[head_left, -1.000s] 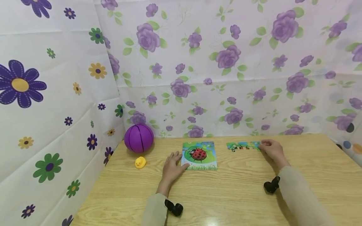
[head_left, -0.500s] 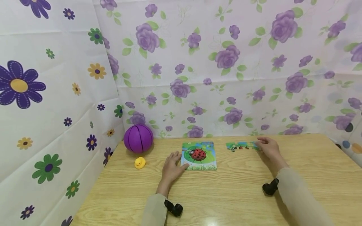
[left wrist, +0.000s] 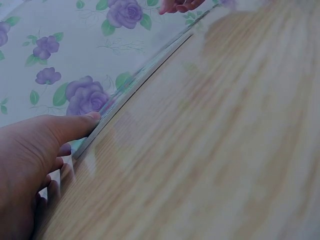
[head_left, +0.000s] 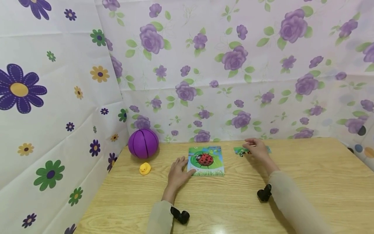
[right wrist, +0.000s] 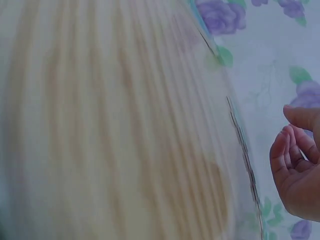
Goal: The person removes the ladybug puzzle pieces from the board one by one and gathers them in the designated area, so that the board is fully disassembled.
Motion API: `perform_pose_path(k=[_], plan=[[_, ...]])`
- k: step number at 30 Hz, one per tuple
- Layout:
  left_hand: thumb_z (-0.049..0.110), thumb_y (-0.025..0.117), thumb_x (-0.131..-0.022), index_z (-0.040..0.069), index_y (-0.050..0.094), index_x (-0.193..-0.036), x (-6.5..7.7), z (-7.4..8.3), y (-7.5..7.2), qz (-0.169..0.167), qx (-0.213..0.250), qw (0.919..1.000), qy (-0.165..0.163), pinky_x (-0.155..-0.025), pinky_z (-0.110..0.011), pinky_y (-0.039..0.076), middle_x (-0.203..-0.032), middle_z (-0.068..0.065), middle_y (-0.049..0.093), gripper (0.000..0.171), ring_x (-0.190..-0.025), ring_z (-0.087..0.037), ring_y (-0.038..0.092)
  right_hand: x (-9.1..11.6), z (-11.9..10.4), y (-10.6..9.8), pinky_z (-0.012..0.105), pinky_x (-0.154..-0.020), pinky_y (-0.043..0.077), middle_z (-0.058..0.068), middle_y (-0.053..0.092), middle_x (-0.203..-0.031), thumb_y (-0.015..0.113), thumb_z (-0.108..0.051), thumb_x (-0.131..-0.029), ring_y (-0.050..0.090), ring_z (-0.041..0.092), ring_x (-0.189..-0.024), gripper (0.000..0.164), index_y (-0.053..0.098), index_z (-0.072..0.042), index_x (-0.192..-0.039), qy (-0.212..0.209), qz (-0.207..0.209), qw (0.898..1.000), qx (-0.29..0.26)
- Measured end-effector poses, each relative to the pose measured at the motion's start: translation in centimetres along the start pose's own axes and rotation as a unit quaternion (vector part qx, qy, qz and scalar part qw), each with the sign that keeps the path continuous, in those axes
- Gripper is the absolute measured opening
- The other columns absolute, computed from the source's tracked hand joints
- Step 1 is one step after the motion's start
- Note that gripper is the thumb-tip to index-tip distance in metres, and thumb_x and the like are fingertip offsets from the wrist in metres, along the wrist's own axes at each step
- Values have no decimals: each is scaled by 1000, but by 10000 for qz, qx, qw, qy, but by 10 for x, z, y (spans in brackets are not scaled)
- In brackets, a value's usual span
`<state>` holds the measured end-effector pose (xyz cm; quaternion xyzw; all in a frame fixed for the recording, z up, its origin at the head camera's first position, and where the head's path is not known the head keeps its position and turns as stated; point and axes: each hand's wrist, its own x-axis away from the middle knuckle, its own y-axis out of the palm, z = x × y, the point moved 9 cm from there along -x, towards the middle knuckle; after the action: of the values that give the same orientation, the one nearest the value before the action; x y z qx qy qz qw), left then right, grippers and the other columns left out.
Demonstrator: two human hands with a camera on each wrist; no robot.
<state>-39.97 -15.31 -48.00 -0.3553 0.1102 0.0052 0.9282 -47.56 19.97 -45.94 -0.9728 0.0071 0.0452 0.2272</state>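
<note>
A square ladybug picture puzzle (head_left: 205,161) lies flat on the table. My left hand (head_left: 177,175) rests at its left side, thumb on the lower left corner and fingers along the edge. The left wrist view shows that thumb touching the puzzle's thin edge (left wrist: 132,87). To the right lies a short row of joined puzzle pieces (head_left: 240,151), green and blue. Over this row is my right hand (head_left: 258,151), hiding its middle. In the right wrist view the right hand (right wrist: 300,170) is raised above the row, fingers loosely bent, with nothing seen between thumb and fingers.
A purple ball (head_left: 143,143) sits at the table's back left corner. In front of it stands a small yellow rubber duck (head_left: 144,168). Flowered cloth (head_left: 204,84) hangs right behind the table's back edge, with another sheet (head_left: 64,130) on the left.
My right hand has moved left from the right end of the joined pieces to above their middle, uncovering that end. My left hand and the ladybug puzzle have stayed put.
</note>
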Motion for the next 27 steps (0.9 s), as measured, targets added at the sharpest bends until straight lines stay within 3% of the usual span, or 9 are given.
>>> perform_pose_path(k=[8, 14, 27], plan=[[37, 73, -86, 3, 56, -137, 0, 0, 1, 9, -17, 10000, 44, -125, -53, 17, -152, -17, 43, 64, -148, -38, 27, -3, -16, 38, 24, -73, 57, 11, 61, -108, 60, -22, -97, 63, 24, -98, 45, 53, 5, -132, -170, -175, 9994, -263], [38, 73, -86, 4, 56, -137, -1, -1, 2, -5, -62, 10000, -2, -126, -52, 17, -153, -16, 43, 64, -148, -37, 27, -4, -32, 77, 31, -84, 60, 12, 62, -109, 62, -19, -96, 62, 13, -92, 44, 54, 5, -132, -230, -445, 9969, -602], [39, 72, -86, 4, 55, -137, -2, -1, 1, -37, -127, 9999, -15, -126, -52, 18, -153, -15, 42, 65, -148, -37, 27, 7, -65, 154, 36, -84, 58, 20, 65, -115, 65, -14, -93, 62, 33, -106, 36, 61, 1, -125, -263, -849, 9939, -656]])
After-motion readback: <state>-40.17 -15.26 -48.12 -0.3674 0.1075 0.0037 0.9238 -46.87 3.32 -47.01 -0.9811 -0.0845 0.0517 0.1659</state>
